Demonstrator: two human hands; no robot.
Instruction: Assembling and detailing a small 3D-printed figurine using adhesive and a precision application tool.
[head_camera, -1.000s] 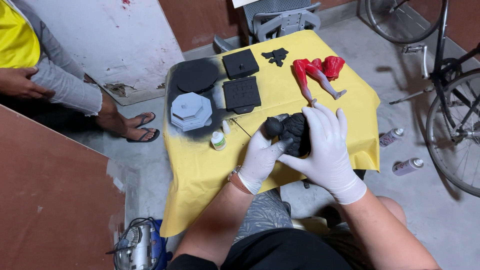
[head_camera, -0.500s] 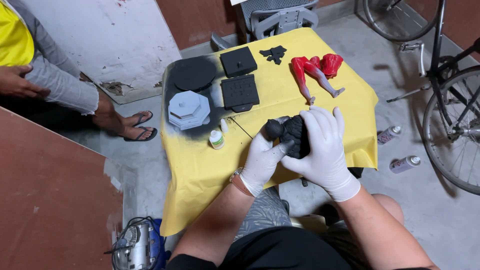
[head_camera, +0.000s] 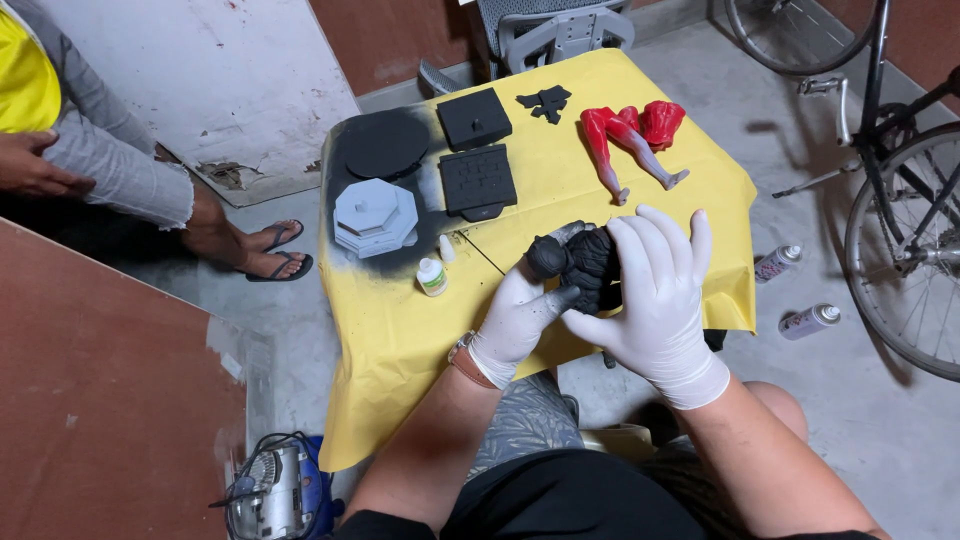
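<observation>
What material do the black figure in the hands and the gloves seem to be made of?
Black figure: probably hard plastic or resin with a matte black coat; its surface is dull, without shine. Gloves on the left hand and right hand: thin white rubber or latex, smooth and tight-fitting.

Table with parts laid out: disc far left, octagonal base before it, two plates to their right, legs farther right. Bottle lies before the base. Two cans lie on the floor, right.
</observation>
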